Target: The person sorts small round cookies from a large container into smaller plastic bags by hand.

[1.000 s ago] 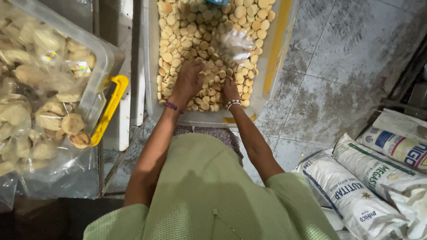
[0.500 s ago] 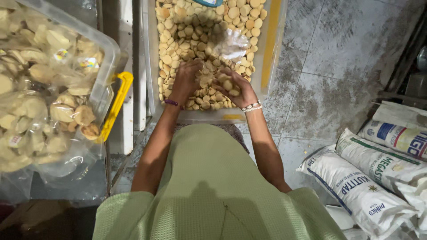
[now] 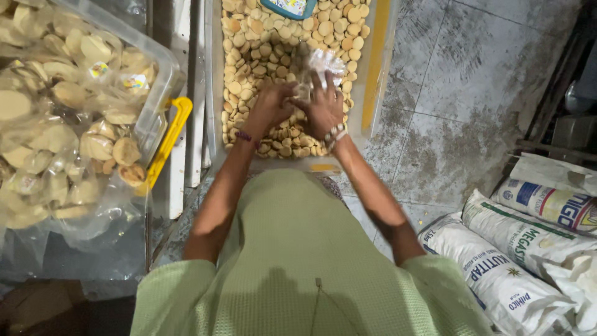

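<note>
Here, both hands work together over a long clear tub (image 3: 379,68) filled with small round pale biscuits (image 3: 261,43), which runs from the frame's centre toward twelve o'clock. The left hand (image 3: 270,107) is curled, fingers bent down and closed, apparently around a few biscuits, though the back of the hand hides what lies inside. The right hand (image 3: 324,107) sits just beside it at three o'clock, fingers spread and gripping the lower part of a small clear plastic bag (image 3: 324,62), whose crinkled top rises toward twelve o'clock above the knuckles. The two hands touch or nearly touch at the bag's mouth.

At nine o'clock stands a second clear bin (image 3: 158,74) with a yellow handle (image 3: 169,134), packed with bagged biscuits. At four o'clock, on the grey tiled floor (image 3: 460,81), lie several printed white sacks (image 3: 504,261).
</note>
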